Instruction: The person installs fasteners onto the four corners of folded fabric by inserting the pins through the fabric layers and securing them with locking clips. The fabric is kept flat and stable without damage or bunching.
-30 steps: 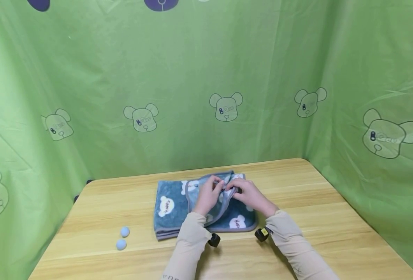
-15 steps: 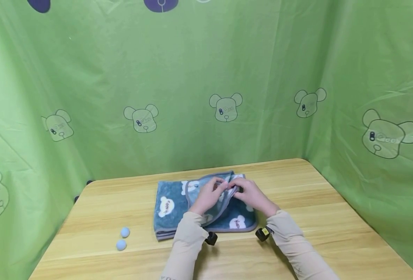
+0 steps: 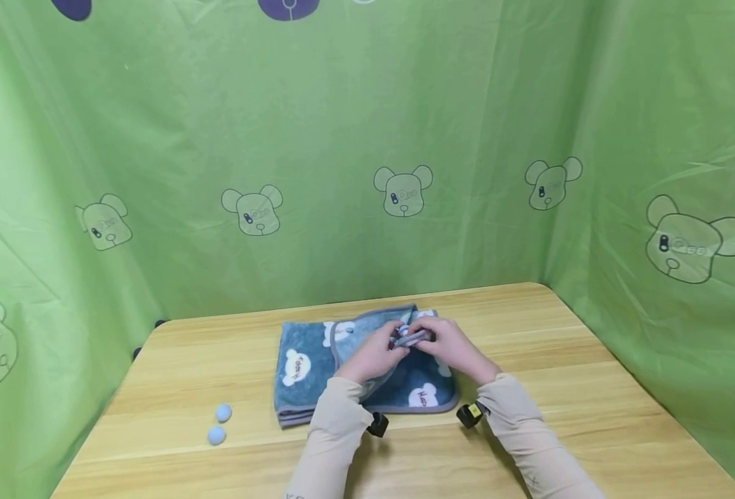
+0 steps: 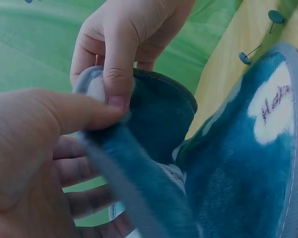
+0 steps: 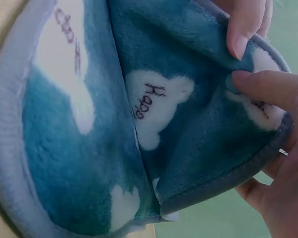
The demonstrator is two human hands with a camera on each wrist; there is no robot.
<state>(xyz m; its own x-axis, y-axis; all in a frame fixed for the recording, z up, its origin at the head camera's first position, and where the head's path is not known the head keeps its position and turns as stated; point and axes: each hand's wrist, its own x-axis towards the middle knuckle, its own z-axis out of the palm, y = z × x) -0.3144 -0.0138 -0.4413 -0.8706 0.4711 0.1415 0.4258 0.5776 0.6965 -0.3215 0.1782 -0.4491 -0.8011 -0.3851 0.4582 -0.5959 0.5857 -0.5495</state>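
Left hand and right hand pinch a folded teal blanket.
Both grips are narrow, closed on its raised, grey-trimmed edge toward the blanket's two o'clock; the right thumb touches a blue disc against the cloth. The blanket lies on the wooden table, two blue-headed pins apart from it at eight o'clock.

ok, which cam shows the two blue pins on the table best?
Left wrist: both blue pins show round heads and thin shafts, at upper right. Head view places them on the person's left of the folded blanket, but only as small pale-blue rounds, no shafts visible. Right wrist doesn't show them.
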